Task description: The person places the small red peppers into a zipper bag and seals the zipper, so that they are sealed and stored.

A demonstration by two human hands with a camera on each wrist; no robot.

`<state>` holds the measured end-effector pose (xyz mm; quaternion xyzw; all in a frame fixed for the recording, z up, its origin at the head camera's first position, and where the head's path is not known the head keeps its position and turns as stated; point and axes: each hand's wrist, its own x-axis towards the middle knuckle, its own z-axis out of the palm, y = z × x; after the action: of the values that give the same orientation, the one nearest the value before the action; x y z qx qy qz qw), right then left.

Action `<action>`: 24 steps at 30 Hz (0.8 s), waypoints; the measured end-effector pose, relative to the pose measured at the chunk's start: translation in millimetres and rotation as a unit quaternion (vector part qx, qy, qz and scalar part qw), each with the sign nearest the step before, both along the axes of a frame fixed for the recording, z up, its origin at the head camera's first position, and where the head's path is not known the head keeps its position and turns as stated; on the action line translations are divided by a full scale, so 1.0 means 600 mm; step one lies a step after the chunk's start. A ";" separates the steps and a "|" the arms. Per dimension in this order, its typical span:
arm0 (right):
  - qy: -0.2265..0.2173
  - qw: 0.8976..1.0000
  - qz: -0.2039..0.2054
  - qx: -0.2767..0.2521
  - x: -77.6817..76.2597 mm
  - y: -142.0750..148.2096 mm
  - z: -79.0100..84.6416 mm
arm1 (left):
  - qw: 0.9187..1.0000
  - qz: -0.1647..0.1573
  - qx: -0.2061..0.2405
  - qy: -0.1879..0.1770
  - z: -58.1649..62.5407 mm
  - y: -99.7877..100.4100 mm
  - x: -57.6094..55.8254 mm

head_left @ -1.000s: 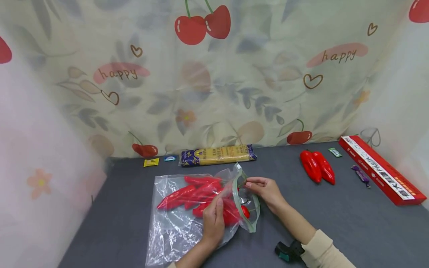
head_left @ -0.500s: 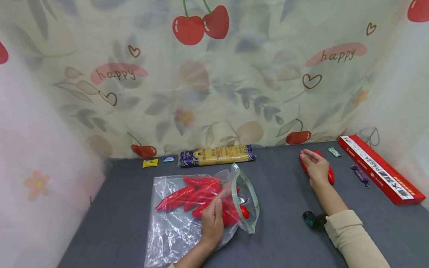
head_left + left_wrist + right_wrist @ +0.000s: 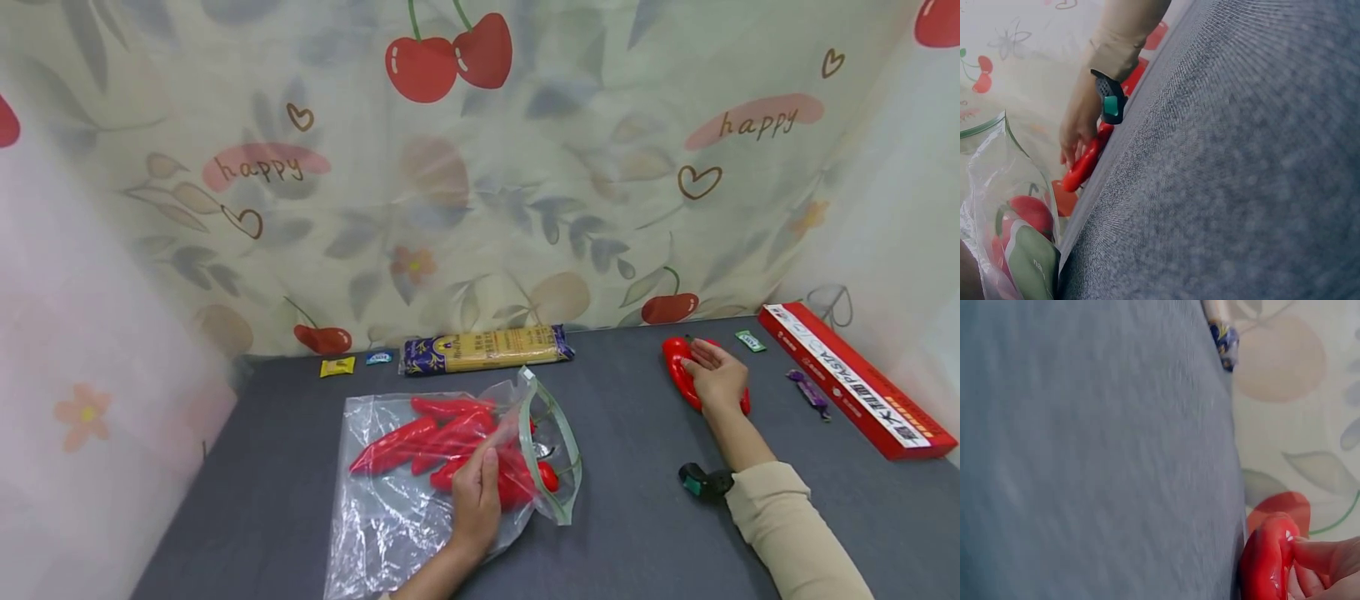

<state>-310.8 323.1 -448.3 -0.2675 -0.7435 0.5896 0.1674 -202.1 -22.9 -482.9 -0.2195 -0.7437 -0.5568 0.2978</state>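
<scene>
In the head view, a clear zip bag (image 3: 375,533) with a pale green seal lies on the dark table, holding several red chili peppers (image 3: 393,446). My left hand (image 3: 476,500) grips the bag near its mouth, thumb on top; the other fingers are partly hidden by plastic. The mouth gapes to the right. Over at the right, my right hand (image 3: 722,379) pinches a loose red chili pepper (image 3: 677,362), thumb on its near side in the right wrist view. A second loose pepper (image 3: 745,402) is mostly hidden behind that hand.
A pasta pack (image 3: 487,348) lies along the back edge beside a yellow sachet (image 3: 337,367) and a blue one (image 3: 379,357). Rightward are a green sachet (image 3: 750,341), a purple wrapped candy (image 3: 808,394) and a long red box (image 3: 855,379). A patterned curtain (image 3: 480,208) closes the back.
My right hand has left the bag's mouth, reached right to the two loose peppers and taken hold of the left one, which has shifted slightly left. The left hand has stayed on the bag.
</scene>
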 end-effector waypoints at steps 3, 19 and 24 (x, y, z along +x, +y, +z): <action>-0.016 0.998 0.051 0.019 0.004 -0.010 -0.005 | 1.000 0.003 -0.001 0.012 0.003 0.000 0.001; 0.007 0.976 0.215 -0.031 0.050 -0.102 -0.003 | 1.000 0.002 -0.004 0.014 0.012 0.001 0.005; 0.053 0.953 0.238 -0.181 0.069 -0.154 0.014 | 1.000 0.005 -0.004 0.017 0.000 0.002 0.000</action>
<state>-269.1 230.6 -440.1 -0.0766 -0.6564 0.7504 0.0099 -202.3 -21.9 -482.6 -0.2260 -0.7418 -0.5487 0.3123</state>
